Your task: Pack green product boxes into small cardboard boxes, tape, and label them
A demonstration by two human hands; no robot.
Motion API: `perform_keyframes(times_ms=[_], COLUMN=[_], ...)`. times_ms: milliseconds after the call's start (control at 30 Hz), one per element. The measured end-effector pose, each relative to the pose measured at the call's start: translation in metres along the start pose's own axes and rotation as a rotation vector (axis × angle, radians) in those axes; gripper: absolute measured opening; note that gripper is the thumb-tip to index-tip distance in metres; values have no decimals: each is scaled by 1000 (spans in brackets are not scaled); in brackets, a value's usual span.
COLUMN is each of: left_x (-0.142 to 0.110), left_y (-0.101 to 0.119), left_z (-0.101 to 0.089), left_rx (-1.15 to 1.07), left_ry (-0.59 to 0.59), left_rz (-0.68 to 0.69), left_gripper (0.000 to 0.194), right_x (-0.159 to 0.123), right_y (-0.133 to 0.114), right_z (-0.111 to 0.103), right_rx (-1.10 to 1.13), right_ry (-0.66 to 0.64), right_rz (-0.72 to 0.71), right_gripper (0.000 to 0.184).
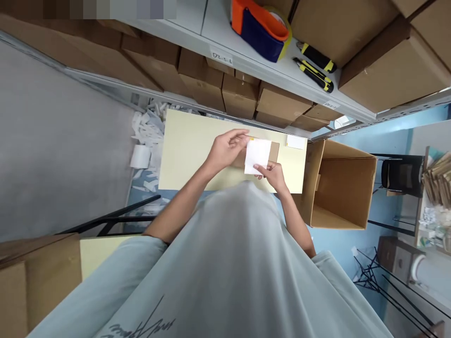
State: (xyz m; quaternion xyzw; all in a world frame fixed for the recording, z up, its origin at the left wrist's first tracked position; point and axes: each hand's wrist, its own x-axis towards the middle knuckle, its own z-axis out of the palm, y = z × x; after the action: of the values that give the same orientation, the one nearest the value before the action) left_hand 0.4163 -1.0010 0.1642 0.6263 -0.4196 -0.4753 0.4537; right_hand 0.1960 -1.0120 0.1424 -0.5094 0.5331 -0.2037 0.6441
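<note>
My left hand (227, 148) and my right hand (272, 173) hold a white paper sheet (257, 156) between them, above a small brown cardboard piece (274, 151) lying on a pale yellow table (190, 150). The left hand pinches the sheet's upper left edge, where a bit of yellow shows. The right hand's fingers are closed on its lower edge. A small white label (295, 142) lies on the table's far right corner.
An open, empty cardboard box (340, 190) stands right of the table. White paper scraps (146, 136) litter the floor at left. The shelf above holds cardboard boxes (239, 96), an orange-blue tape dispenser (262, 26) and two utility knives (315, 65).
</note>
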Motion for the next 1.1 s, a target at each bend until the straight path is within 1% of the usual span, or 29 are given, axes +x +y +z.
perform_keyframes(times_ms=[33, 67, 167, 233, 333, 433, 567, 767, 900, 1000, 1033, 1100], left_x=[-6, -13, -37, -53, -68, -70, -67, -68, -70, -71, -72, -73], left_y=[-1, -4, -12, -17, -21, -20, -18, -19, -19, -18, -18, -19], left_z=[-5, -9, -22, -28, -36, -43, -50, -48, -41, -35, -33, -30], left_rx=[-62, -114, -217, -260, -266, -237, -207, -161, -202, -225, -223, -214], left_ry=[36, 42, -50, -87, -43, 5, 24, 19, 28, 25, 21, 12], left_rz=[-16, -39, -128, -160, -156, -149, -137, -147, -136, -122, -121, -123], left_gripper=[62, 65, 66, 59, 44, 36, 32, 34, 33, 32, 32, 32], right_x=[-1, -2, -4, -4, -4, -7, -10, -10, -9, -8, -9, -11], right_y=[-7, -14, -31, -40, -48, -54, -58, -62, -53, -41, -38, -32], right_z=[7, 14, 32, 43, 53, 59, 63, 63, 59, 56, 55, 53], right_rx=[48, 83, 125, 111, 54, 17, 23, 35, 20, -72, -128, -265], right_ry=[21, 45, 110, 138, 156, 153, 131, 100, 58, 16, 19, 80], right_rz=[-12, -28, -74, -94, -93, -87, -102, -106, -77, -8, 10, -3], right_gripper=[60, 59, 54, 54, 53, 54, 56, 56, 57, 62, 63, 62])
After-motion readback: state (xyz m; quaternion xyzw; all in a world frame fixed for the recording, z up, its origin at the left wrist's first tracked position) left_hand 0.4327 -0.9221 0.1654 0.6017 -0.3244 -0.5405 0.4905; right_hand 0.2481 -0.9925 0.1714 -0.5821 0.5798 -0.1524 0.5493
